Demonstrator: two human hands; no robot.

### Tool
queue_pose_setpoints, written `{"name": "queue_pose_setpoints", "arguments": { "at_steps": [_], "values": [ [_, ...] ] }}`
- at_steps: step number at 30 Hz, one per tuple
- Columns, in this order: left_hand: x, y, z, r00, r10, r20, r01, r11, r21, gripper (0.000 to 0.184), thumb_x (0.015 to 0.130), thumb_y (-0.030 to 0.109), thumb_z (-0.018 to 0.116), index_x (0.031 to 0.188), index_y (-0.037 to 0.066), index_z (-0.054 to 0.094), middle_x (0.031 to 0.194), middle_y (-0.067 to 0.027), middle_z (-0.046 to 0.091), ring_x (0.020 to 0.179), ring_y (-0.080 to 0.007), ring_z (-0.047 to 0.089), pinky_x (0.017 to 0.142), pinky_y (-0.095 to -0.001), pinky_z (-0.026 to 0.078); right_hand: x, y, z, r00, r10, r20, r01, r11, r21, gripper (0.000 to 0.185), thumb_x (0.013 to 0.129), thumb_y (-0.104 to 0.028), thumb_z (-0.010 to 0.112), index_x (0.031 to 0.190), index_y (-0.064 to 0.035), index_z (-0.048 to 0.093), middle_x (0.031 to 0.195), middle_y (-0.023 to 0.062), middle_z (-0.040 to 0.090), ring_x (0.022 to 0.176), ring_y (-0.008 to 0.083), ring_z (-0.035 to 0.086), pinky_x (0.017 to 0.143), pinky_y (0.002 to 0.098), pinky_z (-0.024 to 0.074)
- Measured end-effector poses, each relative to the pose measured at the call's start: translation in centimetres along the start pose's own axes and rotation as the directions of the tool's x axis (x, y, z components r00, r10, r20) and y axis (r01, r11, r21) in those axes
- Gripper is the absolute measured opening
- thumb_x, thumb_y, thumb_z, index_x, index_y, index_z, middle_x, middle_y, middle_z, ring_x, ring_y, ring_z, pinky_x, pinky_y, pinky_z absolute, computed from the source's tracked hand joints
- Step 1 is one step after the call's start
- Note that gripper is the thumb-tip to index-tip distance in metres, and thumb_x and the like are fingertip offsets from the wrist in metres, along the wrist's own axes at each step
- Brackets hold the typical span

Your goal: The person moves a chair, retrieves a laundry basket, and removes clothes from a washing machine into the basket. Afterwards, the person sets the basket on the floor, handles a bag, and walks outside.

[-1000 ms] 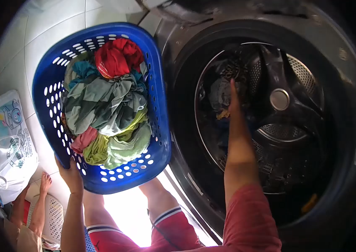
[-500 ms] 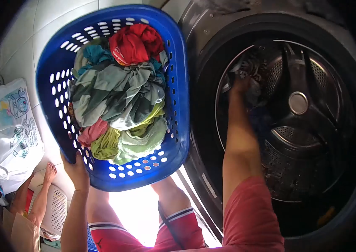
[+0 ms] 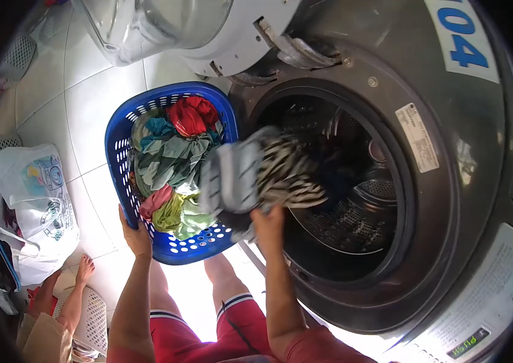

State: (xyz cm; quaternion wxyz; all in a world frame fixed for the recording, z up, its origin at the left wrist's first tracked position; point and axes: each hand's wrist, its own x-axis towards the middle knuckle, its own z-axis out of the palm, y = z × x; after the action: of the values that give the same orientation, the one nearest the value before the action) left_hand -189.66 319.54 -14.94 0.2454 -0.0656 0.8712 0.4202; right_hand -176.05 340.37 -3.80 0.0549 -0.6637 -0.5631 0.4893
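From where I stand, the right hand [image 3: 268, 225] is closed on the lower edge of a bundle of clothes [image 3: 231, 175], its fingers mostly hidden in the cloth. The bundle hangs between the mouth of the dark washing machine [image 3: 459, 199] and the blue basket [image 3: 193, 259], overlapping the basket's near side from here; whether it touches the rim I can't tell. The left hand [image 3: 136, 239] is curled at the basket's lower corner, gripping its wall, with a laundry pile [image 3: 168, 160] in red, teal, grey-green and lime inside. The bundle looks soft and limp, with nothing stiff or fragile about it; it may be damp, and so heavier than its bulk suggests. Loose folds like the striped cloth [image 3: 283, 175] could slip away, so I'd gather it deep through the middle, with a palm underneath. The basket seems firm plastic, best taken by its rim. As for writing, blue figures on a white number plate [image 3: 465, 39] read 104, the first partly cut off; the green letters on the display [image 3: 469, 343] seem to say PUSH. The pale sticker [image 3: 416, 138] and the print on the white bag [image 3: 45, 236] are too small or creased to read.
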Motion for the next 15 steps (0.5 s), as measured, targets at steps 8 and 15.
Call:
{"name": "queue_pose_setpoints", "arguments": {
  "at_steps": [8, 15],
  "values": [
    [0.4, -4.8, 0.2, 0.999, -0.013, 0.032, 0.021, 0.972, -0.234, 0.054, 0.069, 0.002, 0.046, 0.119, 0.011, 0.029, 0.106, -0.0162, 0.045, 0.09, -0.0262, 0.048, 0.076, -0.0314, 0.037, -7.9, 7.2, 10.1, 0.886, -0.149, 0.438, 0.287, 0.92, -0.267, 0.049, 0.062, -0.015, 0.055, 0.106, -0.0041, 0.036, 0.104, 0.0233, 0.039, 0.098, 0.0363, 0.037, 0.081, 0.0402, 0.0317],
    [-0.1, -0.8, 0.1, 0.996, 0.083, -0.036, -0.082, 0.996, 0.019, 0.06, 0.065, -0.004, 0.043, 0.12, 0.014, 0.028, 0.109, -0.0161, 0.043, 0.095, -0.0289, 0.046, 0.078, -0.0325, 0.035, -0.4, 17.9, 19.9, 0.865, 0.283, 0.414, 0.087, 0.729, -0.679, 0.022, 0.069, -0.013, 0.041, 0.075, 0.0019, 0.055, 0.077, 0.021, 0.054, 0.077, 0.0353, 0.052, 0.065, 0.0397, 0.0412]
  ]
}}
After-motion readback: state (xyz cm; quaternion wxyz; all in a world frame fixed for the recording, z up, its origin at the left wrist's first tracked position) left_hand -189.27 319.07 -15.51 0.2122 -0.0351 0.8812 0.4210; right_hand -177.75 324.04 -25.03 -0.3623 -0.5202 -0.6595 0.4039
